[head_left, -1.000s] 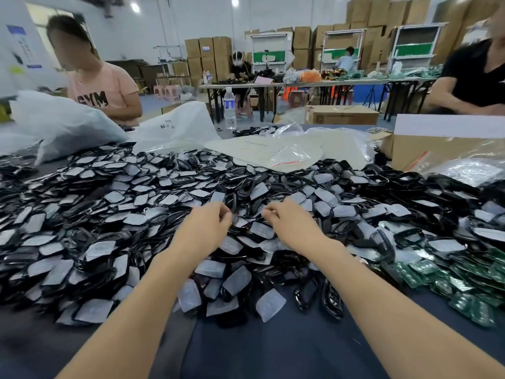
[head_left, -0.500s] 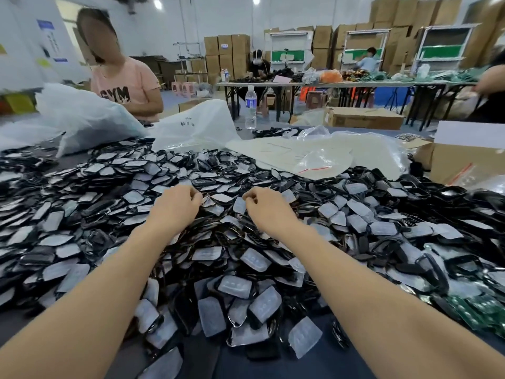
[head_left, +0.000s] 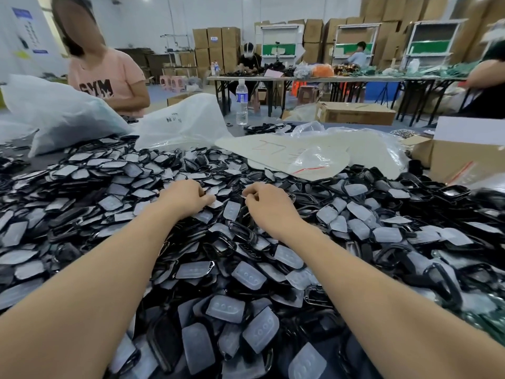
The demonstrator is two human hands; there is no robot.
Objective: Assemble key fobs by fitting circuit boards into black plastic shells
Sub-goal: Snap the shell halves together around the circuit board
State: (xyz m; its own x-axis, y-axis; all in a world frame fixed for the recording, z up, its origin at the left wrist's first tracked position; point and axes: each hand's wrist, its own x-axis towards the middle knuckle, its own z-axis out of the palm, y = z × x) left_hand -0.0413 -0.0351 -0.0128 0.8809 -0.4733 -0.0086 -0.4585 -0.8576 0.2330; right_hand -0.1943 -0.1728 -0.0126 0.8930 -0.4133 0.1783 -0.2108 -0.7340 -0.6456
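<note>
At the far middle of the heap, glossy black plastic key-fob shells [head_left: 240,233] lie tangled with translucent grey rubber button pads [head_left: 248,274], spread over most of the dark counter [head_left: 41,160]. The person's left hand [head_left: 188,199] has its fingers curled, pinching the edge of one pale pad [head_left: 216,204]. The right hand [head_left: 262,205], just beside it, is curled too, but what it grips, if anything, I cannot tell. Small green circuit boards [head_left: 492,321] sit well apart at the near right edge. I'd worry that a tug frees a pad without its shell, or drags interlocked shells so the heap slides over those boards or off the near edge. Both forearms [head_left: 109,283] stretch across loose pieces and could sweep them off.
</note>
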